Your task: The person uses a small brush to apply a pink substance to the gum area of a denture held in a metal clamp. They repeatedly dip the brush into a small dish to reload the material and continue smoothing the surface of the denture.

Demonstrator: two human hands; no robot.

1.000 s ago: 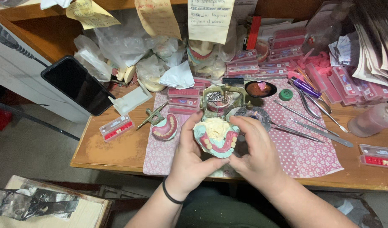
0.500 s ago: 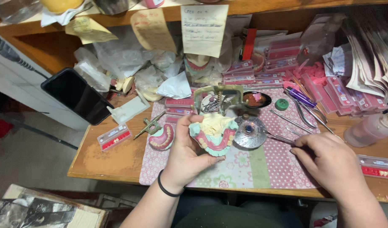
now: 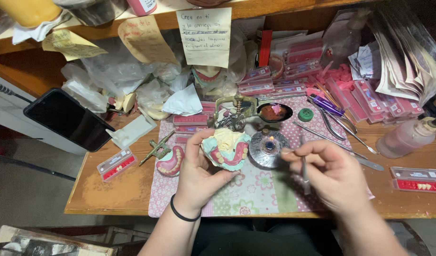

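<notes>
Pink wax and pale plaster make up the denture model (image 3: 226,149), gripped in the left hand (image 3: 196,173) over the patterned mat (image 3: 256,189) near the desk's front edge. The right hand (image 3: 329,173) pinches a thin metal tool (image 3: 304,170) beside a small burner (image 3: 269,148). Flat red-and-clear boxes (image 3: 410,178) lie right; farther back hangs a cream handwritten note (image 3: 206,38).

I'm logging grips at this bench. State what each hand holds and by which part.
The left hand cradles the denture model from beneath and at its side. The right hand pinches a thin metal tool at the handle's upper part, its tip toward the small burner flame.
</notes>
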